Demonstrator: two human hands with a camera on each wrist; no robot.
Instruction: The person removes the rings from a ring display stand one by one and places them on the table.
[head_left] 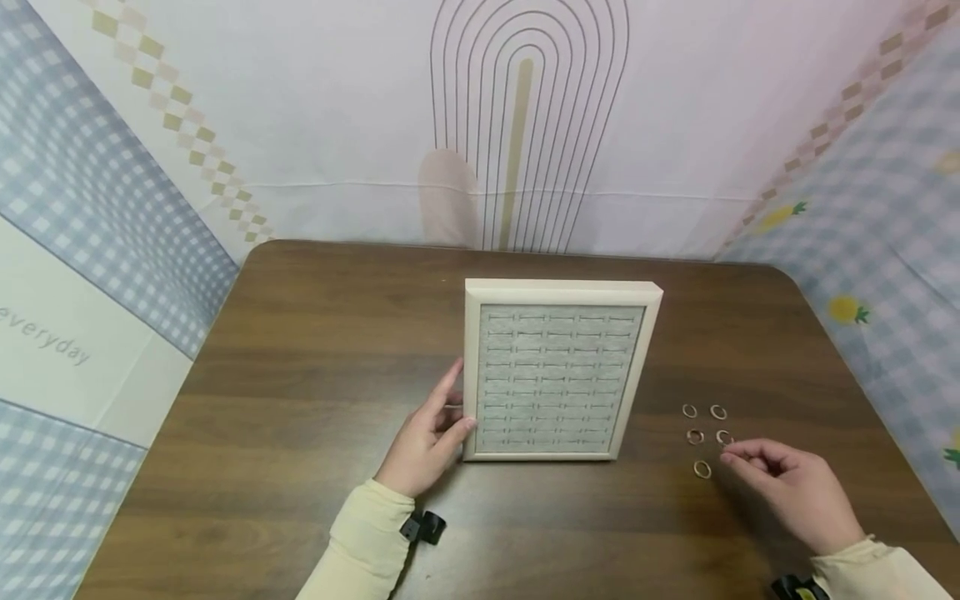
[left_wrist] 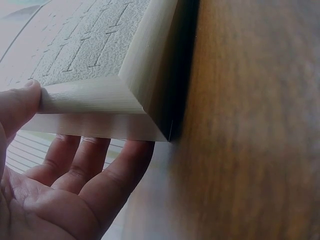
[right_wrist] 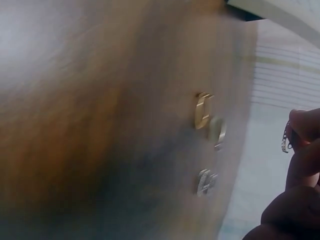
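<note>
A ring display frame [head_left: 555, 379] with a cream border and a grey slotted pad stands upright on the table. My left hand [head_left: 422, 446] holds its left side near the lower corner. In the left wrist view, the thumb lies on the front of the border and the fingers [left_wrist: 90, 160] reach behind it. To the right of the frame, my right hand [head_left: 798, 492] pinches a small silvery ring [right_wrist: 285, 138] between thumb and forefinger. Several other rings lie beside that hand, among them a gold ring [right_wrist: 201, 111] and a silver one [right_wrist: 204, 182]. The pad's visible slots hold no rings.
The brown wooden table [head_left: 315, 375] has rounded far corners. A white patterned cloth [head_left: 337, 108] hangs behind it, with blue checked cloth [head_left: 885, 275] at both sides. Dark camera straps sit on both wrists.
</note>
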